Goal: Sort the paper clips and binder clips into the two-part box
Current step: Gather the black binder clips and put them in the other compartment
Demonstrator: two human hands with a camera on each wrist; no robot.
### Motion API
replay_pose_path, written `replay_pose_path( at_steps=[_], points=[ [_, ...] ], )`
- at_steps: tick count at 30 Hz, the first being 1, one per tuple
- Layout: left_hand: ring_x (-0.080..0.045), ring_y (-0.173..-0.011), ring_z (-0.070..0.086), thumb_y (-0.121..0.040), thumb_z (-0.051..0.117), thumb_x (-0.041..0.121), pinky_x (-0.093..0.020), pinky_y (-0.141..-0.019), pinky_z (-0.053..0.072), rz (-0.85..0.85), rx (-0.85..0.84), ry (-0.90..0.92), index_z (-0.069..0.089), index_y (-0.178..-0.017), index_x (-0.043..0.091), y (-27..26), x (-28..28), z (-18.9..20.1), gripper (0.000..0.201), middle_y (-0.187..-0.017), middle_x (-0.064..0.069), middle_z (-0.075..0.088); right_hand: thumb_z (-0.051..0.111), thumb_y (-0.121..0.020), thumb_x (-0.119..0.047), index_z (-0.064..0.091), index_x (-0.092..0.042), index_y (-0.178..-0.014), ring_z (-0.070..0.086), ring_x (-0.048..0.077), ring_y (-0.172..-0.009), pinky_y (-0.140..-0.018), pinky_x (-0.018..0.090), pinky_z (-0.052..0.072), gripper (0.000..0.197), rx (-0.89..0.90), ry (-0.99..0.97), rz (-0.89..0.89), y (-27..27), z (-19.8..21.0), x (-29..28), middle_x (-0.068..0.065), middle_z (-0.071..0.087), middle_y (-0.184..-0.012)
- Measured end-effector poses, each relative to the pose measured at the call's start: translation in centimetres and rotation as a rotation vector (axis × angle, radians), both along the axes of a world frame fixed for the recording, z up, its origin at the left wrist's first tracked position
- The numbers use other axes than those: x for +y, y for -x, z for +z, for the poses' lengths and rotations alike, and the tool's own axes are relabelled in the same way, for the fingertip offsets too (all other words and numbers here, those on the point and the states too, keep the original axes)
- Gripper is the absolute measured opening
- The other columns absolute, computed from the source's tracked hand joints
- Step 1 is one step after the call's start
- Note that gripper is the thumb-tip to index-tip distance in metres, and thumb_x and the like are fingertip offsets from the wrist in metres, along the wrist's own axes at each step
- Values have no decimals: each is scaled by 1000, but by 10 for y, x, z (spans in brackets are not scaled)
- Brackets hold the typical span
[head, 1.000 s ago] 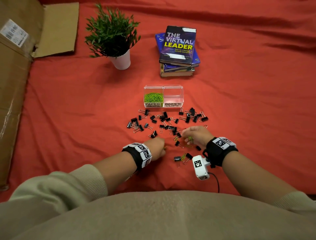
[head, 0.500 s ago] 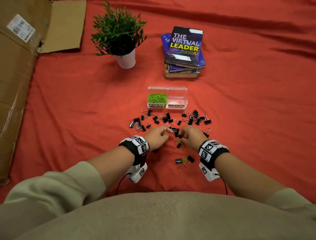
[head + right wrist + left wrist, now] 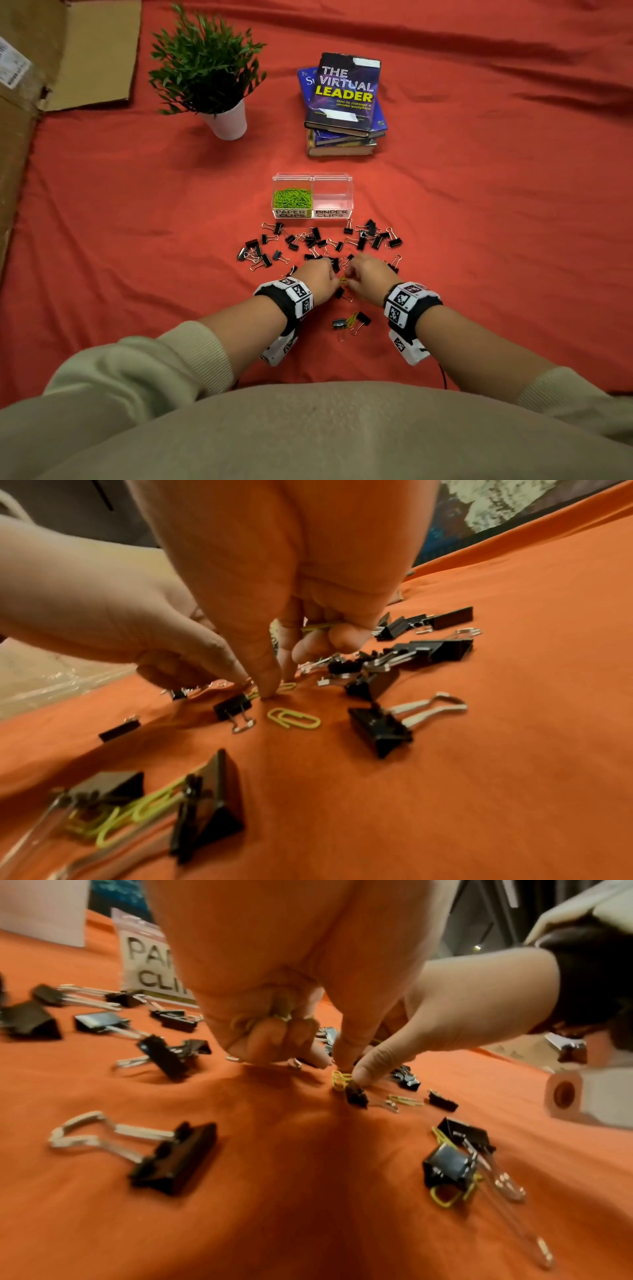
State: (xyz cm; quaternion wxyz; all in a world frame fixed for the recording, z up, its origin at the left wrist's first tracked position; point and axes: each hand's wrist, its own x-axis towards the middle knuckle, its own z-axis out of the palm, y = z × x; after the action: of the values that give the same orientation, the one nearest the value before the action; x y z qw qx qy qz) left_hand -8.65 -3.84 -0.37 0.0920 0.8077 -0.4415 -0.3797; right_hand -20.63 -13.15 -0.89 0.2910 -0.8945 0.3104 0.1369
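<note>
The paper clips (image 3: 294, 718), thin yellow-green wire loops, lay flat on the cloth (image 3: 479, 240) among black binder clips (image 3: 359, 240) in front of the box (image 3: 312, 178), whose left cell held a green heap and whose right cell looked empty. The right hand (image 3: 368, 277) pinched at a clip on the cloth, with more clips tucked under its curled fingers. The left hand (image 3: 317, 279), also holding clips in its palm, pressed down just beside it. A clean pick probably called for sliding a fingertip under the wire, since the soft cloth gave way and nearby binder clips crowded the spot. These had hard folded steel bodies with springy silver handles.
</note>
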Motion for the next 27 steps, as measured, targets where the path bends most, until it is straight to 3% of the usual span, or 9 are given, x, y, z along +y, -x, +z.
replay_pose_path(
  at_steps=[2, 5, 8, 11, 15, 19, 21, 24, 27],
  points=[
    [-27, -89, 61, -86, 58, 25, -33, -71, 46, -49, -65, -2, 56, -96, 11, 4, -3, -4, 17, -97, -9, 65, 59, -83, -14, 60, -4, -94, 55, 29, -95, -80, 36, 44, 15, 18, 17, 16, -2, -3, 3, 12, 56, -106],
    [-28, -93, 60, -87, 58, 24, -36, -74, 47, -80, -109, 4, 54, -100, 11, 8, -7, -6, 18, -102, -10, 63, 55, -84, -14, 59, -3, -95, 56, 31, -96, -80, 37, 46, 15, 71, 13, 42, -4, -1, 5, 15, 56, -106],
    [-30, -97, 60, -87, 56, 22, -37, -76, 47, -112, -148, -3, 54, -102, 11, 13, -11, -6, 19, -108, -11, 62, 55, -84, -13, 55, -12, -82, 55, 25, -80, -69, 32, 43, 2, 22, -46, -60, 0, 2, 1, 11, 60, -91],
    [-32, -102, 59, -87, 55, 21, -39, -79, 47, -155, -187, -12, 55, -106, 9, 15, -13, -5, 22, -111, -12, 61, 59, -83, -10, 51, -21, -75, 54, 18, -63, -54, 25, 41, 15, -98, -223, -365, 10, 8, -13, 0, 59, -74],
    [-30, -101, 59, -87, 55, 23, -39, -82, 50, -160, -148, -48, 56, -104, 9, 14, -14, -4, 22, -109, -10, 61, 57, -87, -7, 58, -23, -107, 53, 11, -55, -50, 22, 42, 26, -170, -572, -487, 25, 21, -31, -1, 60, -74],
    [-26, -86, 57, -88, 55, 21, -38, -77, 48, -108, -53, 12, 56, -94, 7, 13, -12, 1, 15, -93, -10, 61, 43, -92, -4, 63, -16, -87, 50, 10, -49, -50, 24, 43, 24, -123, -676, -530, 31, 21, -33, 2, 53, -64],
    [-21, -74, 52, -88, 55, 19, -33, -67, 44, -58, 19, 56, 54, -85, 11, 11, -9, 5, 9, -81, -6, 57, 50, -91, -11, 63, -12, -81, 53, 14, -54, -52, 25, 45, 16, -61, -628, -468, 33, 17, -28, 4, 57, -66],
    [-14, -63, 49, -85, 58, 21, -26, -55, 39, 8, 124, 74, 51, -79, 18, 4, -3, 10, 10, -76, 1, 57, 57, -86, -15, 64, -10, -80, 59, 18, -67, -61, 25, 45, 10, 40, -280, -145, 34, 13, -15, 4, 63, -74],
    [-11, -58, 47, -83, 58, 17, -24, -54, 38, 79, 224, 88, 51, -79, 21, 0, 1, 12, 9, -74, 3, 57, 59, -86, -16, 64, -3, -94, 59, 24, -89, -76, 30, 47, 16, 126, -9, 100, 32, 6, -1, 11, 60, -103]
  ],
)
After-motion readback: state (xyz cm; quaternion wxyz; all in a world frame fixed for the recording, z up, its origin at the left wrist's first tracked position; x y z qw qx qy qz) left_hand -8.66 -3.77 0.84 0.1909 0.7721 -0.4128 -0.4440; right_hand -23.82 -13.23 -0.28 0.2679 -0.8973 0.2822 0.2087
